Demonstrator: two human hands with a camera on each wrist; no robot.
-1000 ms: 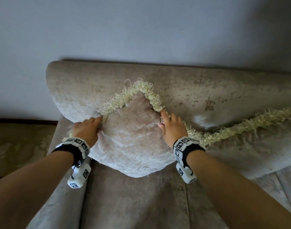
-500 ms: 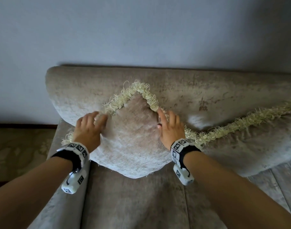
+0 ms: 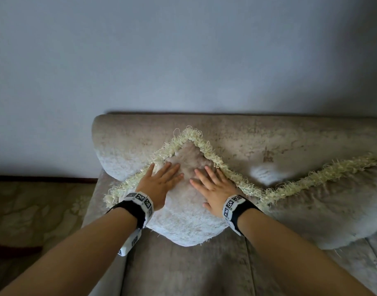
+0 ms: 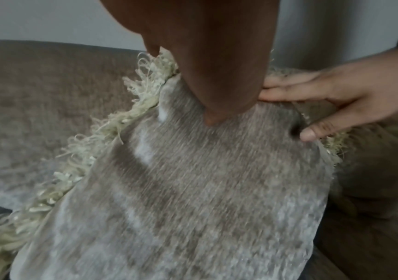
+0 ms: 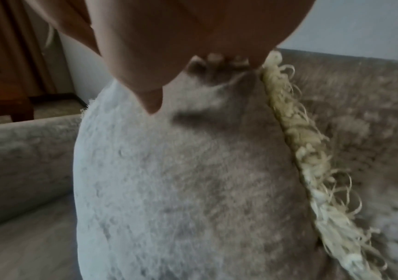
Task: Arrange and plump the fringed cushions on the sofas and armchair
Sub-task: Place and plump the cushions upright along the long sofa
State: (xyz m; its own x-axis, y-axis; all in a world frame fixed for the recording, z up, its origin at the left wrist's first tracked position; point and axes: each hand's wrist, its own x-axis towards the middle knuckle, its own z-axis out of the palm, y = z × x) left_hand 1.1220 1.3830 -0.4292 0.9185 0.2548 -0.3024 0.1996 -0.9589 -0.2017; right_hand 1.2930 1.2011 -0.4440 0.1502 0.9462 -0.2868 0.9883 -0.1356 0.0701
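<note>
Velvet cushion (image 3: 189, 221), both hands now flat

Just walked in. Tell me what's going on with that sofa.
A person is tidying cushions on a grey-beige sofa. Both hands lie flat, fingers straight, on the face of a fringed cushion that stands on one corner against the backrest at the sofa's left end. The left hand presses near the left fringe, the right hand beside the right fringe. A second fringed cushion leans against the backrest to the right, untouched.
</note>
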